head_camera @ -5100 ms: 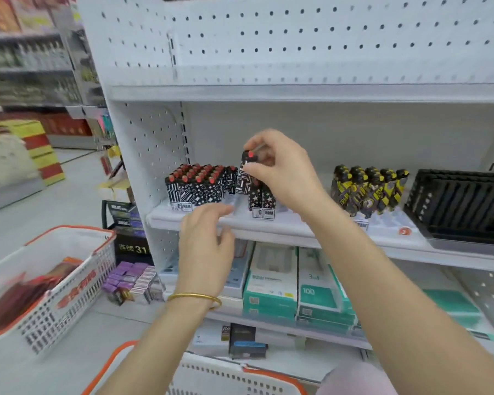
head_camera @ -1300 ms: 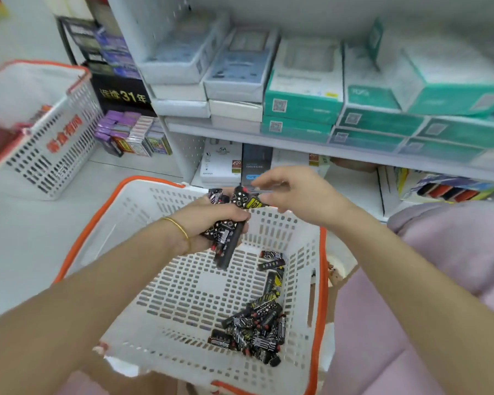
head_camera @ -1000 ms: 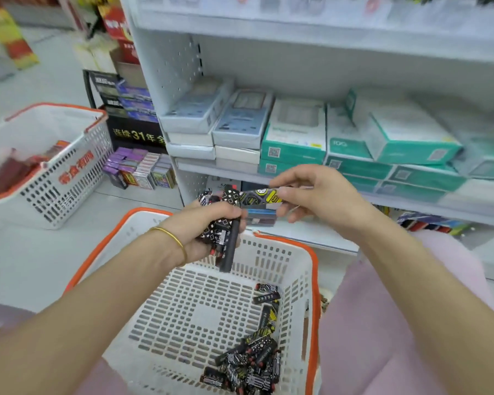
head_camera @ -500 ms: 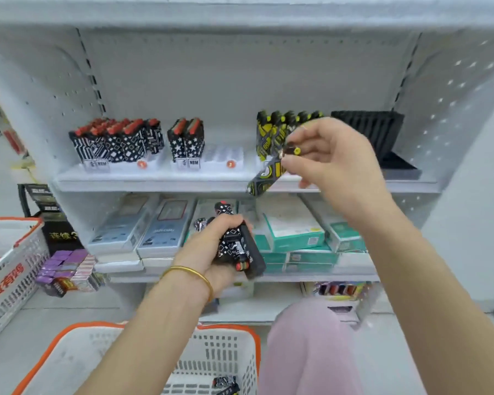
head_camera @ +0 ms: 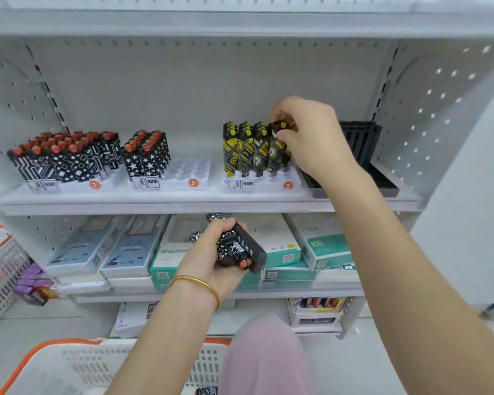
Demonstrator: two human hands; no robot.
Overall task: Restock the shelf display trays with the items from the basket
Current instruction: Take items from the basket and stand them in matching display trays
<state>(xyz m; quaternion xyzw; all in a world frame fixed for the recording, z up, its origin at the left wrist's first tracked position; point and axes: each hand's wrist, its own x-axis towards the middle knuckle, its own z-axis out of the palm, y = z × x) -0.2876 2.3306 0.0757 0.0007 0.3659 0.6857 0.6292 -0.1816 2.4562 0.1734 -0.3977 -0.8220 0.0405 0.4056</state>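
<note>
White shelving fills the view as the right hand (head_camera: 308, 135) pinches a yellow-black lighter (head_camera: 278, 146) into its half-filled tray (head_camera: 257, 181), the left hand (head_camera: 211, 255) clenched on a bundle of patterned lighters (head_camera: 234, 246), more waiting in the basket (head_camera: 77, 366) below.

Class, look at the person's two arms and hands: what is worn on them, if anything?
Both forearms are bare, with no sleeves or gloves in view. The left hand has a thin gold bangle around its wrist. The right hand shows no jewellery or watch.
</note>
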